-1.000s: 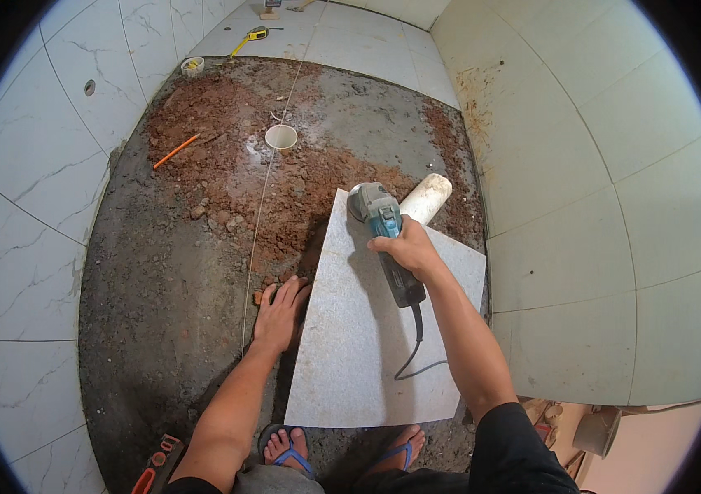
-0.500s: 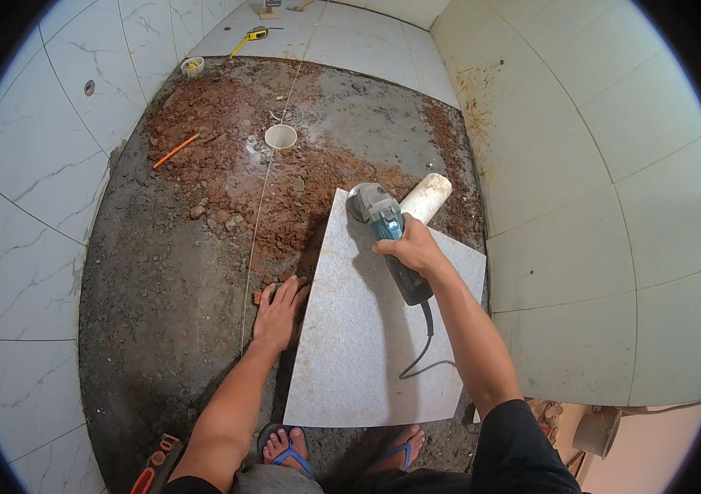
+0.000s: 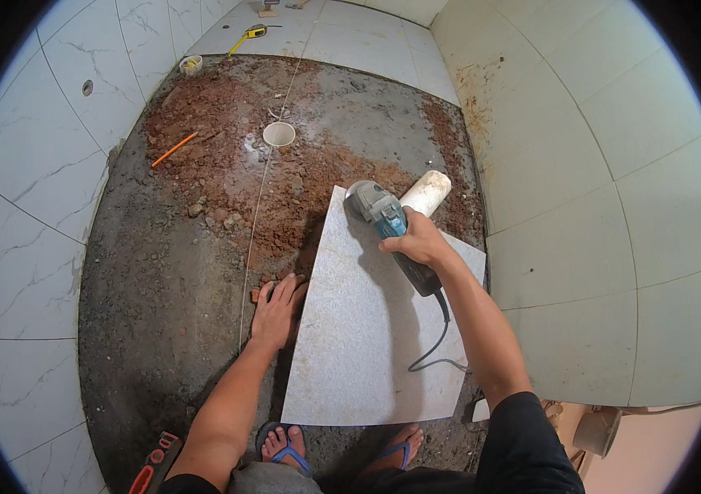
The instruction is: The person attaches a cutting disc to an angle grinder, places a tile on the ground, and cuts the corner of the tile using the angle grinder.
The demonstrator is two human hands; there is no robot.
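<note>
My right hand [image 3: 416,240] is closed round a grey and teal angle grinder [image 3: 392,222], its disc end over the upper left corner of a pale, speckled tile [image 3: 342,329]. The grinder's cord loops across the tile. My left hand [image 3: 276,306] has its fingers spread and curved down at the tile's left edge, touching the rubble by a small piece of red brick [image 3: 256,295]. Behind the grinder lies a dirty white pipe section [image 3: 426,195], partly hidden by the tile.
Tiled walls [image 3: 29,206] flank the rough floor. A round pipe opening [image 3: 280,134], string line [image 3: 256,214], orange pencil [image 3: 173,149], yellow tape measure [image 3: 253,33] and cup [image 3: 191,65] lie ahead. A red-trimmed tool [image 3: 153,465] is at lower left; a bucket [image 3: 600,428] at lower right.
The back end of the grinder has swung right with my right hand, and the cord has shifted right over the tile. My left hand stays at the tile's edge.
</note>
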